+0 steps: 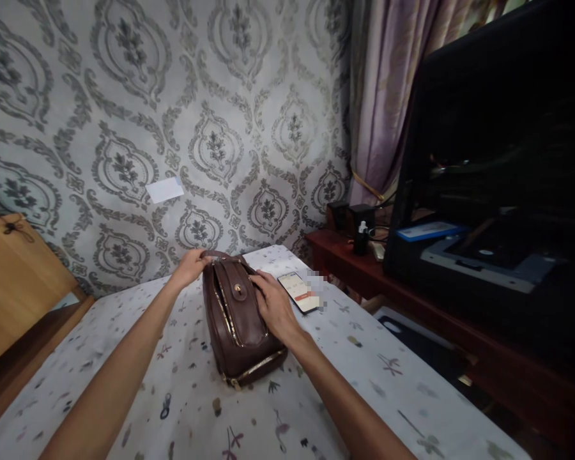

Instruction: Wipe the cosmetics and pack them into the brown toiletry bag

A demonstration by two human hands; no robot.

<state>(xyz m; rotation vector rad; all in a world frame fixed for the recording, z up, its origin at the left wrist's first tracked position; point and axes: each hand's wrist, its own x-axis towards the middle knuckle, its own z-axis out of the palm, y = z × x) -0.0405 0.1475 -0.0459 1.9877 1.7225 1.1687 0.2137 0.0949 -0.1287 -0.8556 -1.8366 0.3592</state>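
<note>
A dark brown leather handbag (225, 326) with gold-coloured zippers and a small metal clasp rests on a patterned white sheet (191, 409). My left hand (190, 267) is closed at the far left corner of the bag, its fingers on the thin top handle (215, 254). Against the bag's right side lies my right hand (274, 303), fingers bent over the edge of the front panel near a zipper. Its fingertips are partly hidden, so a zipper pull between them cannot be made out. Just right of that hand, a smartphone (299, 294) lies screen up.
A dark red wooden stand (393, 281) along the right bears a large black television (498, 128), a small dark bottle (361, 241) and speaker-like boxes. On the left stands a light wooden board (23, 281). Patterned wallpaper (268, 128) backs the bed, beside a purple curtain (383, 96).
</note>
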